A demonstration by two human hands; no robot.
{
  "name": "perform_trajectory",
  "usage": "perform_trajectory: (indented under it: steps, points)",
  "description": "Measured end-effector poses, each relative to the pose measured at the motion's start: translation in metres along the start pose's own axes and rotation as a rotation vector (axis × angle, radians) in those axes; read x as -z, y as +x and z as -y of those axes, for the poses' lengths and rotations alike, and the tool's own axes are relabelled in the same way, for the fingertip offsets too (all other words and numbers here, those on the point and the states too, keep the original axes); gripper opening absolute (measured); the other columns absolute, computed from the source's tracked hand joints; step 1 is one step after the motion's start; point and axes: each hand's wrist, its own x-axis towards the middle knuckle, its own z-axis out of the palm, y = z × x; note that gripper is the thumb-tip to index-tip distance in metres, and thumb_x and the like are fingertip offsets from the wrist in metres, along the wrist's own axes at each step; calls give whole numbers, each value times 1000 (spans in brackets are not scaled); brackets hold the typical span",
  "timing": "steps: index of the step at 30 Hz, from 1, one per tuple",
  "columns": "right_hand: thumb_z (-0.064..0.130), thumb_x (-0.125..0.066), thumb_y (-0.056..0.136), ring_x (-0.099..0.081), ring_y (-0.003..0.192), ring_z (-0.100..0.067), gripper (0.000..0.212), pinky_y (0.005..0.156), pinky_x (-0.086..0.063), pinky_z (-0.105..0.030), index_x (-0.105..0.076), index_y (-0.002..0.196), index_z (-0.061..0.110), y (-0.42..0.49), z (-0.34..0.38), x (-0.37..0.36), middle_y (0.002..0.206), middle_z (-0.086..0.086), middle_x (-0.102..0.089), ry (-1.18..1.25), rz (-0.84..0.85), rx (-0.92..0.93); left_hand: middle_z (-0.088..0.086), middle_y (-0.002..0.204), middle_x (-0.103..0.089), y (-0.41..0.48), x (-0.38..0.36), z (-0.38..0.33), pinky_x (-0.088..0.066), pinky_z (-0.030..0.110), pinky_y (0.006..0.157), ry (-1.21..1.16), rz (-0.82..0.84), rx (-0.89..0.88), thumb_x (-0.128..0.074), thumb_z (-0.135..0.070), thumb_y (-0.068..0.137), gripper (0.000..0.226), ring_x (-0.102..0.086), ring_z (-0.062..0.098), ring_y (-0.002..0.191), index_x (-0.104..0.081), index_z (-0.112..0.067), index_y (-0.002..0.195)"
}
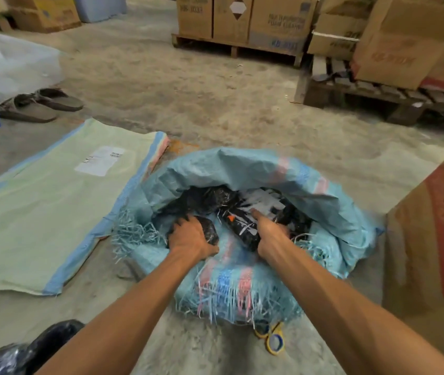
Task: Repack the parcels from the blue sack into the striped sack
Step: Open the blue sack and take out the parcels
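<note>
The blue sack stands on the concrete floor with its mouth open and its cut edges frayed. Black-wrapped parcels lie inside it. Both hands reach into the mouth.

The left hand has its fingers curled over a small black parcel at the near rim and grips it. The right hand rests on a labelled parcel, with one digit extended along its top. The other fingers are hidden, so its grip cannot be determined.

The striped sack lies flat on the floor just left of the blue sack, bearing a white label. Yellow-handled scissors lie at the near foot of the blue sack. A loose parcel lies at the lower left.
</note>
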Motion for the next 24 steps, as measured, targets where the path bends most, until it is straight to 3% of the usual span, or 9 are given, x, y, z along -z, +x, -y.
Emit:
perform_trajectory:
  steps: [3, 5, 7, 9, 11, 15, 18, 20, 24]
  points:
    - [59, -94, 45, -64, 104, -38, 114, 89, -55, -54, -51, 135, 4, -108, 21, 13, 119, -16, -65, 54, -60, 32, 19, 139, -43, 4, -5, 1, -43, 43, 106, -33, -52, -22, -87, -54, 56, 124, -41, 34, 131, -20, -4, 146]
    - [50, -91, 63, -55, 121, -40, 105, 99, -50, -50, -43, 140, -3, -135, 25, 12, 137, -20, -54, 83, -89, -26, 19, 141, -41, -1, -4, 0, -42, 43, 108, -34, -63, -51, -87, -55, 55, 128, -40, 33, 132, -17, -3, 149]
    - [48, -92, 61, -55, 121, -39, 103, 98, -51, -51, -45, 138, -1, -136, 26, 12, 139, -17, -53, 92, -66, -8, 19, 142, -40, -5, 0, -1, -41, 41, 108, -38, -66, -90, -86, -59, 55, 128, -40, 33, 132, -18, -3, 149]
    - [46, -95, 49, -64, 105, -38, 97, 89, -56, -55, -55, 127, 5, -137, 31, 17, 127, -14, -63, 115, -56, 28, 19, 141, -40, -11, 9, -1, -42, 39, 108, -46, -53, -118, -84, -63, 54, 128, -42, 33, 131, -20, -5, 149]
    - [33, -96, 50, -70, 87, -36, 76, 74, -60, -57, -61, 113, 8, -144, 38, 22, 108, -15, -71, 111, -43, 5, 19, 143, -39, -22, 20, 0, -42, 38, 107, -75, -35, -124, -84, -62, 54, 130, -41, 33, 132, -18, -8, 151]
    - [16, -92, 60, -72, 71, -30, 48, 50, -59, -41, -63, 98, 7, -173, 57, 47, 86, -14, -72, 12, 47, 37, 18, 138, -45, -49, 53, 9, -47, 41, 102, -248, -100, -206, -85, -58, 52, 124, -47, 34, 126, -23, -11, 149]
    - [18, -86, 62, -73, 76, -25, 56, 51, -58, -38, -69, 115, 11, -183, 64, 67, 95, -10, -77, -73, 151, 41, 11, 132, -53, -78, 88, 26, -47, 33, 91, -341, -166, -298, -86, -60, 53, 112, -54, 29, 119, -35, -10, 140]
    - [21, -83, 67, -71, 75, -22, 57, 50, -58, -36, -66, 121, 15, -196, 70, 81, 102, -5, -76, -137, 182, 43, 8, 137, -53, -96, 109, 37, -44, 28, 93, -419, -189, -316, -87, -55, 57, 109, -52, 26, 123, -34, -12, 143]
    - [27, -76, 81, -63, 61, -18, 21, 35, -52, -30, -59, 92, 21, -255, 75, 106, 83, 0, -65, -239, 250, 49, 5, 140, -52, -136, 146, 77, -45, 31, 99, -429, -221, -298, -88, -57, 57, 112, -52, 24, 126, -34, -15, 145]
